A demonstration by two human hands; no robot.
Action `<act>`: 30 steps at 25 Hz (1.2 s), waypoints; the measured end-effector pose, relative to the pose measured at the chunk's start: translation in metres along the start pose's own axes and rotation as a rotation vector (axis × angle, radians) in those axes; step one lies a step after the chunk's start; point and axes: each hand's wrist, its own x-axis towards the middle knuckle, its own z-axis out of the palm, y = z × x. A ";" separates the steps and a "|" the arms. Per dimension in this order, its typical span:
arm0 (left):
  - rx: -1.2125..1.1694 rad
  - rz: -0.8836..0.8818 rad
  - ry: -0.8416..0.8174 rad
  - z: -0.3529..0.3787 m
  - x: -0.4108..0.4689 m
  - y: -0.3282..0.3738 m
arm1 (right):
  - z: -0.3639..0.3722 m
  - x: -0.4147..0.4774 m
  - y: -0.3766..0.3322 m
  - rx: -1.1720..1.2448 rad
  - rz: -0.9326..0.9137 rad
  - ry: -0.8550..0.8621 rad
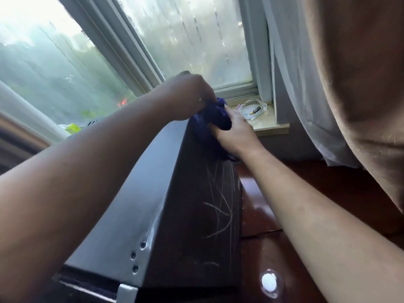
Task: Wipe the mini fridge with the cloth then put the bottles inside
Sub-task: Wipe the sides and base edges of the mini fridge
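The black mini fridge (192, 215) fills the middle of the view, its top catching grey light and its right side marked with pale scratches. A dark blue cloth (215, 119) is bunched at the fridge's far top right corner. My left hand (188, 95) grips the cloth from above. My right hand (234, 132) holds it from the right, against the fridge's side. No bottles are in view.
A window (185, 40) stands right behind the fridge. On its sill (271, 125) sits a clear glass dish (253, 109) holding a battery. A white curtain (306, 95) and brown fabric (360, 84) hang at the right. Glossy wooden floor (306, 193) lies beside the fridge.
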 end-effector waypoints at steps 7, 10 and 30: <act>-0.108 -0.014 -0.055 -0.014 -0.095 0.030 | 0.005 -0.106 0.002 0.118 -0.032 -0.029; -0.163 -0.020 -0.034 -0.015 -0.158 0.047 | 0.005 -0.159 -0.003 0.097 -0.120 -0.071; -0.235 -0.312 0.197 0.018 -0.208 -0.015 | 0.026 -0.096 -0.096 -0.457 -0.567 -0.255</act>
